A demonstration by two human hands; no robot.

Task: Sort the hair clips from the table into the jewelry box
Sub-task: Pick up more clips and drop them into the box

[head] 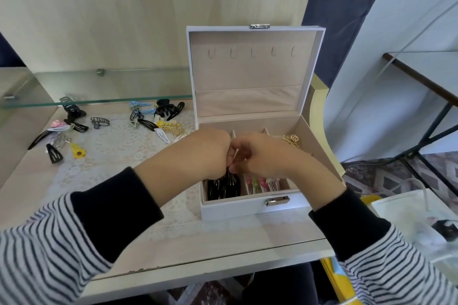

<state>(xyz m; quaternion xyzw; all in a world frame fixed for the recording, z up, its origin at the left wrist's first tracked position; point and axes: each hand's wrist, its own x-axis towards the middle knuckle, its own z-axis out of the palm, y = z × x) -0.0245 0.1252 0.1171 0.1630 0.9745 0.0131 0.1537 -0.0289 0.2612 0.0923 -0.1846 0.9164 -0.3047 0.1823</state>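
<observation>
Both hands, left hand [210, 148] and right hand [262, 153], meet over the jewelry box [247, 210], grips closed on something hidden, probably placing a black snap clip [223, 188]; next comes fetching another.

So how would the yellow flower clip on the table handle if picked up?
The yellow flower clip looks small and thin, so probably light and stiff. It lies flat on the lace mat, so it likely needs a fingertip pinch at an edge. It seems unlikely to roll.

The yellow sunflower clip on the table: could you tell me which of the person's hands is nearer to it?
Left. The left hand is over the jewelry box's left edge, on the side facing the yellow sunflower clip. The right hand is further right, over the box's middle.
</observation>
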